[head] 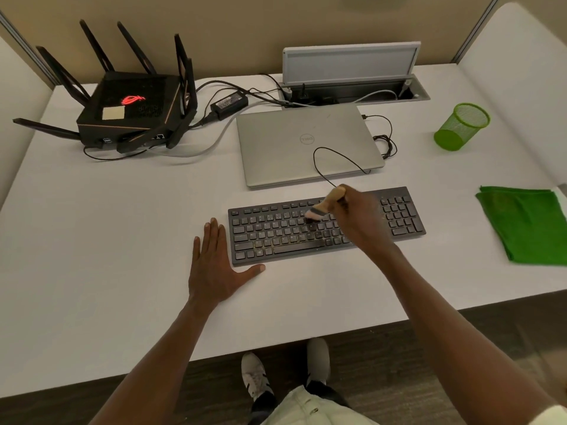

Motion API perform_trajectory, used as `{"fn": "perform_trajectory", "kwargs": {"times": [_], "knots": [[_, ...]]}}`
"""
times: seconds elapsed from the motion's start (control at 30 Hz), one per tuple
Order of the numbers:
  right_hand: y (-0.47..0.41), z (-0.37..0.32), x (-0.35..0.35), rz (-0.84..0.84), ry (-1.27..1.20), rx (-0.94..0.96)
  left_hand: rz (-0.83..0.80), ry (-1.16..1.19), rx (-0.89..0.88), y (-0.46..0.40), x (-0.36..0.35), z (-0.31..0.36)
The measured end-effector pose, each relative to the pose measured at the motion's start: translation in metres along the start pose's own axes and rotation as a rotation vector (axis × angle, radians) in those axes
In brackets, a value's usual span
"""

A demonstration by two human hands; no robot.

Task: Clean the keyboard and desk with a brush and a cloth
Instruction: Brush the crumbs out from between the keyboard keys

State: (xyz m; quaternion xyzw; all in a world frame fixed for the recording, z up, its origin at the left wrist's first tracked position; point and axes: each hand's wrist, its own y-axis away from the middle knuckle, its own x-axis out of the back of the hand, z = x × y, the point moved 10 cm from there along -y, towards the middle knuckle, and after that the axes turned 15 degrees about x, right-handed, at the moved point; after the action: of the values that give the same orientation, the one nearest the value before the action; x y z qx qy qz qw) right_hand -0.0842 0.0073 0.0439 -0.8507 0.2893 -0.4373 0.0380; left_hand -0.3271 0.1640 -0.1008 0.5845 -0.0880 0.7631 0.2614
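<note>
Brush (pixel 322 207): gripped by right hand (pixel 357 222); bristles on mid keyboard (pixel 399 222), whose long axis runs left-right.
Left hand (pixel 214 259): flat, fingers straight, on desk (pixel 122 240) at keyboard's left end.

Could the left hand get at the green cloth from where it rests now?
Probably not directly. The left hand lies flat left of the keyboard; the green cloth is at the desk's far right, with the brush-holding right hand and its arm between.

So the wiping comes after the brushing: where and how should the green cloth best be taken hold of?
Probably at the near left corner of the green cloth, pinched from above. It lies folded flat on the desk, right of the keyboard, so only its edges give purchase. The right hand, nearest, grips the brush.
</note>
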Motion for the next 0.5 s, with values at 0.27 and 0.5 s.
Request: {"fn": "perform_trajectory", "kwargs": {"times": [0.27, 0.5], "knots": [[0.001, 0.011, 0.003, -0.145, 0.157, 0.180, 0.001, 0.014, -0.008, -0.001, -0.001, 0.000], [-0.004, 0.017, 0.022, -0.129, 0.345, 0.146, 0.002, 0.017, -0.011, 0.001, 0.001, 0.000]]}}
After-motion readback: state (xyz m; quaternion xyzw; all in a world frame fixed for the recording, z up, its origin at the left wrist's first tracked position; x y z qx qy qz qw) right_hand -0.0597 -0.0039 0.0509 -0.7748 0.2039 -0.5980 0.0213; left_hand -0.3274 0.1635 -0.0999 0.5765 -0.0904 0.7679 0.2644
